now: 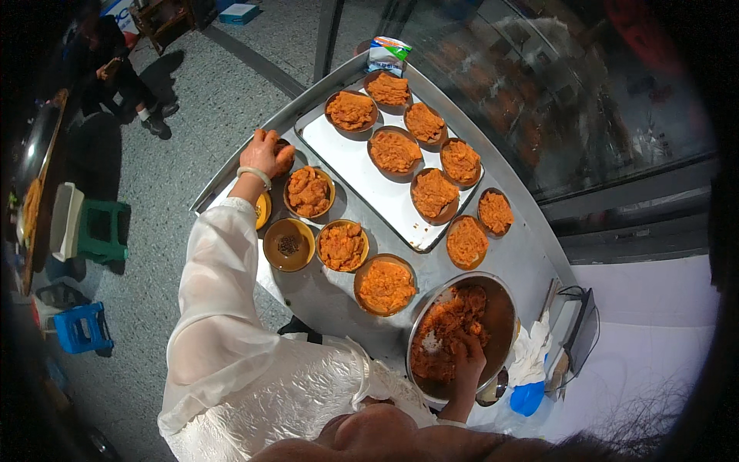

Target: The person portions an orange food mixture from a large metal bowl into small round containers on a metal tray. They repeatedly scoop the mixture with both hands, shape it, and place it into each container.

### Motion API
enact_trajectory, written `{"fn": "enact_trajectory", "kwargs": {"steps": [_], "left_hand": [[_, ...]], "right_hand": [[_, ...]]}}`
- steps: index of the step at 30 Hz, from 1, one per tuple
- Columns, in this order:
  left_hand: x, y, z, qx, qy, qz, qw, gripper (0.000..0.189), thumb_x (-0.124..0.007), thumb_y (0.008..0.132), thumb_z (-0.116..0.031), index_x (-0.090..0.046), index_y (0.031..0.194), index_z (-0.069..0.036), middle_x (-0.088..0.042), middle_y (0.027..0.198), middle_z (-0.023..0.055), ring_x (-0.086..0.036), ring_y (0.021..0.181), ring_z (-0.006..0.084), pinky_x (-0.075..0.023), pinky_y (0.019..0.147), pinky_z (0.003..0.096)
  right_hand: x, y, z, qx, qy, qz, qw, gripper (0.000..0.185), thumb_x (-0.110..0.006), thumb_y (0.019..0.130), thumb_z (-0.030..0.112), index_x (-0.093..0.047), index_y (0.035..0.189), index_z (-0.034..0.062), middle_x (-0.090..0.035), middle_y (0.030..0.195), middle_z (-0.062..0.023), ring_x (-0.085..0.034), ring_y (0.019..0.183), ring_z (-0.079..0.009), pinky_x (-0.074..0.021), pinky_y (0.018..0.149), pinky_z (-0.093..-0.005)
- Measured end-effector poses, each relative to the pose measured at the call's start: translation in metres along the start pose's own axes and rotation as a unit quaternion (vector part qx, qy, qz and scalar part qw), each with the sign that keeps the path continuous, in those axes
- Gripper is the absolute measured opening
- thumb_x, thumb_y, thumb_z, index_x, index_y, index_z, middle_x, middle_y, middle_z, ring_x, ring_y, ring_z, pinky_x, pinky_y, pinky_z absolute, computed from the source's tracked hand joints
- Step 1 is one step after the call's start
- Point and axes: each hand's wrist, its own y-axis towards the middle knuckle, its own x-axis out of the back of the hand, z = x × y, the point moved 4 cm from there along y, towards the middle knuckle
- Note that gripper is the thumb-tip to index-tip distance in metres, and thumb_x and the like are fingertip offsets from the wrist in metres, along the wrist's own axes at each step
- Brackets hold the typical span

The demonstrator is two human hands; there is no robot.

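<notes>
With its fingers curled over the rim, my left hand grips a dark bowl at the table's left edge and hides much of it. My right hand reaches into a large steel basin, its fingertips in a red-orange coated food mixture that looks like seasoned meat. Whether those fingers close on any of it is hidden. Near my left forearm are a filled bowl and a brown bowl with dark peppercorn-like grains at its bottom. Closer to the basin stand two more filled bowls.
A white tray holds several filled bowls; two others stand beside it. A packet lies at the steel table's far corner. White cloth sits right of the basin. Plastic stools and a seated person are left.
</notes>
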Motion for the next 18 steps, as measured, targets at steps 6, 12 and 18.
{"fn": "enact_trajectory", "kwargs": {"steps": [6, 12, 18], "left_hand": [[-0.025, 0.023, 0.069, 0.176, -0.442, -0.065, 0.877, 0.03, -0.055, 0.088, -0.027, -0.061, 0.104, -0.003, -0.063, 0.08, 0.0082, -0.06, 0.083, 0.018, -0.0478, 0.073, 0.0305], [-0.027, 0.022, 0.093, 0.274, -0.608, -0.049, 0.743, 0.017, -0.057, 0.085, -0.021, -0.059, 0.093, -0.006, -0.061, 0.075, 0.0075, -0.053, 0.054, 0.0159, -0.0412, 0.042, 0.0307], [-0.01, 0.006, 0.09, 0.307, -0.631, -0.076, 0.708, 0.015, -0.058, 0.084, -0.023, -0.059, 0.089, -0.009, -0.055, 0.066, 0.0039, -0.045, 0.048, 0.0137, -0.035, 0.04, 0.0288]], "right_hand": [[-0.002, -0.001, 0.003, -0.006, -0.003, -0.007, 1.0, 0.026, -0.056, 0.079, 0.002, -0.064, 0.104, -0.0011, -0.065, 0.102, -0.0188, -0.061, 0.097, -0.0307, -0.0459, 0.086, -0.0374], [-0.005, 0.002, 0.009, 0.005, -0.009, -0.003, 1.0, 0.026, -0.055, 0.079, 0.002, -0.064, 0.103, -0.0017, -0.064, 0.101, -0.0193, -0.06, 0.097, -0.0314, -0.0455, 0.086, -0.0378], [-0.003, 0.001, 0.015, -0.007, -0.024, 0.014, 1.0, 0.026, -0.056, 0.082, 0.003, -0.063, 0.106, -0.001, -0.064, 0.103, -0.0184, -0.06, 0.097, -0.0308, -0.0457, 0.085, -0.0377]]}}
